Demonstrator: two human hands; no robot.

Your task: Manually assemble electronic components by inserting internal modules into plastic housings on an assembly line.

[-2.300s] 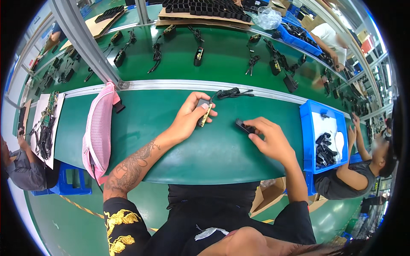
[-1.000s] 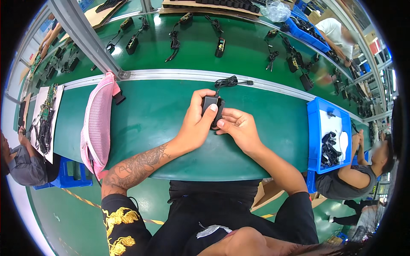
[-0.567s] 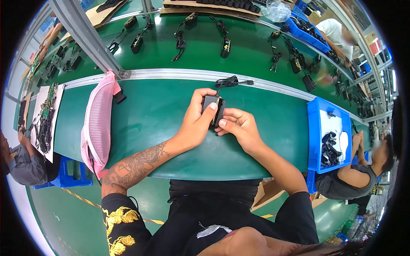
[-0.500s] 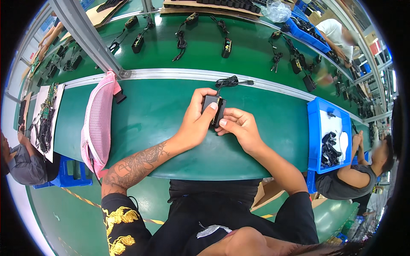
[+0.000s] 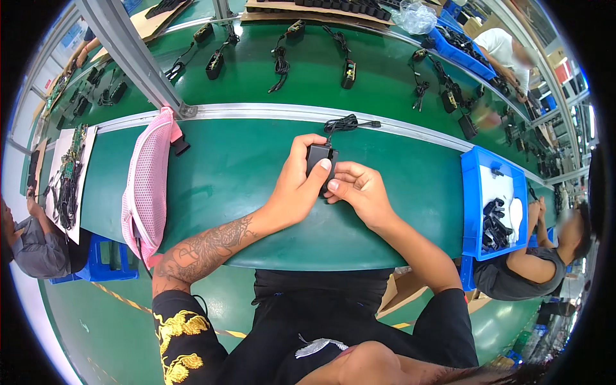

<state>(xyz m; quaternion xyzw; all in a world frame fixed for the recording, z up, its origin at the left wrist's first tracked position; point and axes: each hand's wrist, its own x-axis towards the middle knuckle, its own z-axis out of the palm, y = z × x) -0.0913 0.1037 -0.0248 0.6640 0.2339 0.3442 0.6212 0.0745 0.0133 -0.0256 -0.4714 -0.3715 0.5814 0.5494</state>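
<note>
A black power adapter point(image 5: 316, 154) is held over the green worktop point(image 5: 244, 173), in front of my body. My left hand point(image 5: 296, 183) wraps round its left side, with the thumb lying across the top face. From the right, the bent fingers and thumb of my right hand point(image 5: 359, 191) pinch its lower right edge; whether a small part sits between them is hidden. A coiled black cable point(image 5: 346, 123) runs from the adapter's far end and lies by the metal rail.
Left stands a pink mesh bag point(image 5: 147, 186); right, a blue bin point(image 5: 473, 199) holds black parts. Beyond the metal rail point(image 5: 256, 111), a green belt point(image 5: 256, 58) carries several adapters with cables. A metal post point(image 5: 131, 54) rises at left. Co-workers sit on both sides.
Adapters on the far belt have shifted slightly right. My left thumb has slid a little along the adapter, and the adapter's upper face now looks darker and plainer. My right hand barely moved.
</note>
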